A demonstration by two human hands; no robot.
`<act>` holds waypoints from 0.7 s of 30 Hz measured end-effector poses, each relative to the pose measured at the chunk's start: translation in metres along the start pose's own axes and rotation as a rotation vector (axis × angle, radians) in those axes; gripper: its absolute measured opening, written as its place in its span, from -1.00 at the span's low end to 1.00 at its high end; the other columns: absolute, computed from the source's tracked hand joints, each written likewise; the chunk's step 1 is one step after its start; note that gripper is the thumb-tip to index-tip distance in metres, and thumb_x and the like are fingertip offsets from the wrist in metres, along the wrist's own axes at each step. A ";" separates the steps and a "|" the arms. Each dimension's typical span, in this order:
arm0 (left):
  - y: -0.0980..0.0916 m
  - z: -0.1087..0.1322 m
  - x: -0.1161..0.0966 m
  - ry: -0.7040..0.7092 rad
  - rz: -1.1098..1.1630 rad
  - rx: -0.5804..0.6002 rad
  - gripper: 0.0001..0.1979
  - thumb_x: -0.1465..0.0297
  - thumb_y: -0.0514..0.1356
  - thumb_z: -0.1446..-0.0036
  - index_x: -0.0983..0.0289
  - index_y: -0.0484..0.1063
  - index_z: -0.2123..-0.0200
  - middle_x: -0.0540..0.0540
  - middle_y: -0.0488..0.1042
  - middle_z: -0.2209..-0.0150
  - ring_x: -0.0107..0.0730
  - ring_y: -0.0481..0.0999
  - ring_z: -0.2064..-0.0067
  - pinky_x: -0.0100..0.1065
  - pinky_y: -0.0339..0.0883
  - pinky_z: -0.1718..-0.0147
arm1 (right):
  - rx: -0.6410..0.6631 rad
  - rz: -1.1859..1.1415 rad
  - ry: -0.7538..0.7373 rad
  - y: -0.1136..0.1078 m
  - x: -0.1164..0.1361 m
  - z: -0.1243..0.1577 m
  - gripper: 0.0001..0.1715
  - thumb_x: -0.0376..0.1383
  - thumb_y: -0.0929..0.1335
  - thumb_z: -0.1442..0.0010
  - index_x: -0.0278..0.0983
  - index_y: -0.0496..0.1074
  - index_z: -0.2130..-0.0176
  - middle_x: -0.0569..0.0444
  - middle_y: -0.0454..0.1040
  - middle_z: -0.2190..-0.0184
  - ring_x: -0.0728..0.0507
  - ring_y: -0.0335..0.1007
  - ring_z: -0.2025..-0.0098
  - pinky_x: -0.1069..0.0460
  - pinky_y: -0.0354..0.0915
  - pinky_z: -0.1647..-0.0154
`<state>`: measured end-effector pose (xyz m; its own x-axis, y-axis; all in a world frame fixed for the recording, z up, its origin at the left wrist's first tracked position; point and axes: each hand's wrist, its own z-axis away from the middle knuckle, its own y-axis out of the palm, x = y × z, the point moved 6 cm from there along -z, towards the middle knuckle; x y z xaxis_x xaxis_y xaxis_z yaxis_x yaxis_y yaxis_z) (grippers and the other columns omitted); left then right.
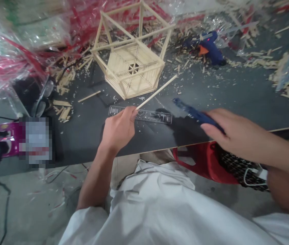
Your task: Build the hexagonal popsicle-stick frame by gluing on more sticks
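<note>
My left hand (121, 126) is closed on one end of a thin wooden stick (157, 92), which slants up and right over the table. Beneath this stick lies a clear plastic ruler (154, 116) with cut-out shapes. In my closed right hand (226, 127) is a long dark blue hand tool (191, 111); motion blur hides its exact kind. The tool points left, apart from the stick. Just beyond my left hand stands a six-sided frame (120, 80) built of wooden sticks, its base made of nested rings of sticks.
A blue glue gun (212, 47) with an orange trigger lies at the back right among wood scraps. Crumpled red and clear plastic wrap (34, 58) covers the back left. A purple power strip (7, 137) with black plugs sits at the left edge. Below the table is a red stool (208, 161).
</note>
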<state>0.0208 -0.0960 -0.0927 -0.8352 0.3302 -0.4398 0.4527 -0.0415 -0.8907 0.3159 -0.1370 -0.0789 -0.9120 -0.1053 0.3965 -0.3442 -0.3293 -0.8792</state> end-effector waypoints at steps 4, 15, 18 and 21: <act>0.001 0.006 -0.011 0.057 0.125 0.003 -0.60 0.28 -0.10 -0.51 0.28 0.52 0.02 0.05 0.56 0.43 -0.41 0.53 0.40 -0.43 0.32 0.33 | 0.139 -0.130 -0.061 0.013 0.059 0.002 -0.67 -0.08 0.21 -0.44 -0.19 0.45 0.13 -0.05 0.52 0.22 -0.22 0.50 0.24 -0.09 0.38 0.21; -0.001 0.010 -0.008 0.037 0.164 -0.050 -0.65 0.28 -0.07 -0.51 0.26 0.48 0.05 0.06 0.59 0.37 -0.42 0.53 0.41 -0.43 0.29 0.37 | 0.113 -0.207 -0.142 0.014 0.099 -0.024 -0.80 -0.23 0.26 -0.40 -0.19 0.43 0.06 -0.03 0.52 0.17 -0.21 0.52 0.16 -0.06 0.38 0.15; 0.001 0.011 -0.010 0.036 0.157 -0.043 -0.66 0.30 -0.08 -0.51 0.26 0.48 0.05 0.08 0.60 0.35 -0.38 0.56 0.37 -0.42 0.30 0.35 | 0.127 -0.222 -0.157 0.016 0.105 -0.028 -0.79 -0.23 0.25 -0.41 -0.20 0.43 0.06 -0.03 0.51 0.16 -0.20 0.51 0.16 -0.06 0.38 0.13; 0.002 0.012 -0.012 0.030 0.173 -0.035 -0.67 0.32 -0.07 -0.50 0.25 0.48 0.05 0.07 0.59 0.36 -0.37 0.55 0.38 -0.41 0.29 0.37 | 0.137 -0.246 -0.171 0.018 0.109 -0.029 -0.78 -0.24 0.24 -0.42 -0.20 0.43 0.04 -0.03 0.51 0.14 -0.19 0.51 0.15 -0.06 0.39 0.11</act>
<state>0.0282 -0.1116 -0.0901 -0.7345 0.3491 -0.5819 0.5997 -0.0674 -0.7974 0.2034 -0.1268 -0.0595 -0.7509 -0.1589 0.6410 -0.5056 -0.4861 -0.7128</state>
